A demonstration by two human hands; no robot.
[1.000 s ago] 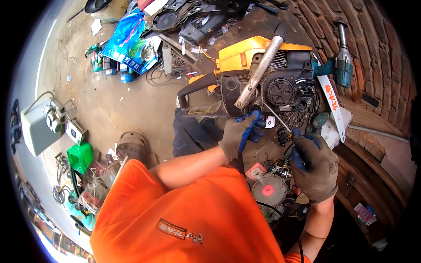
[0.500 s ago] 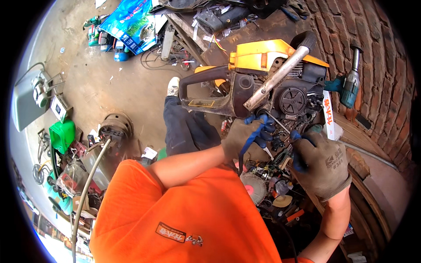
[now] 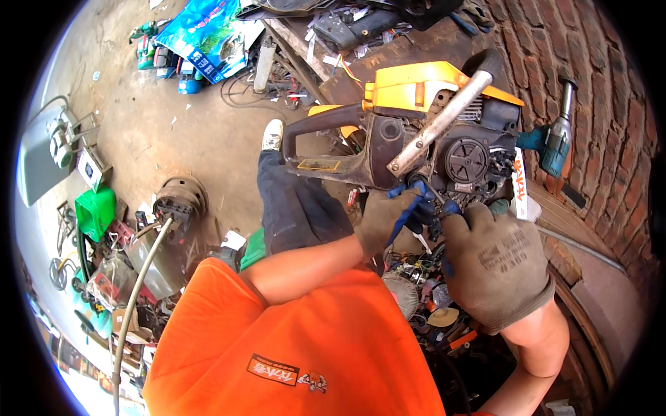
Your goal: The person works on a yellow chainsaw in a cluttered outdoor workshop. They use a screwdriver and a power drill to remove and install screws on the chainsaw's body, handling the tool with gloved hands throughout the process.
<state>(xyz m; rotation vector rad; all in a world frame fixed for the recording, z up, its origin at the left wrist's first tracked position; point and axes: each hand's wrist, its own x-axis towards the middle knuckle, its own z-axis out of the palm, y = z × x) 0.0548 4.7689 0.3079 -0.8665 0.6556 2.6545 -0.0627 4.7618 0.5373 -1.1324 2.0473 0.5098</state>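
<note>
A yellow-and-black chainsaw (image 3: 388, 139) lies sideways above my hands, with a metal front handle (image 3: 437, 125) and a round black starter cover (image 3: 465, 159). My gloved left hand (image 3: 392, 215) has its fingers curled at the lower housing, under the handle; what they grip is hidden. My gloved right hand (image 3: 494, 263) is closed on a thin metal rod tool (image 3: 436, 194), which points up-left to the spot at my left fingers. The rod's tip is hidden.
A power wrench (image 3: 553, 149) stands by the brick wall (image 3: 590, 48) at right. A pile of parts (image 3: 354, 28) and a blue bag (image 3: 194, 38) lie beyond. A green bin (image 3: 94, 211), metal hub (image 3: 179, 201) and clutter (image 3: 444, 315) surround my leg (image 3: 291, 215).
My right hand has moved up-left along the rod toward my left hand, its back now facing up. The chainsaw sits slightly further right in view, and my view has shifted.
</note>
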